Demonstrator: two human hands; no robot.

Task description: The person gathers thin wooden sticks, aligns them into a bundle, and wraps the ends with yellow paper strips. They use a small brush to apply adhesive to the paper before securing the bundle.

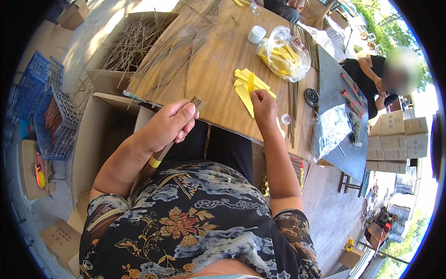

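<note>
A bundle of thin brown sticks (161,153) is gripped in the left hand (178,119), left of the frame's centre, the fingers curled around it and the thumb laid along it. The bundle is tilted, its upper end raised near the table's edge; a yellow band (155,162) is seen around its lower part. A yellow strip (251,83) is pinched between thumb and fingers of the right hand (264,109), right of centre, above a fanned pile of yellow strips (242,95) laid on the wooden table (218,60).

In the upper right, more strips are held in a clear plastic bag (299,65), with a white jar (256,34) set just beside it. Loose sticks (179,60) are scattered over the table's left part, and many more are piled in a cardboard box (108,80) at upper left. Blue crates (39,88) are stacked at far left. At right, a dark coil (311,97) is placed near a grey tabletop (327,69), behind which a person in black (361,76) is seen.
</note>
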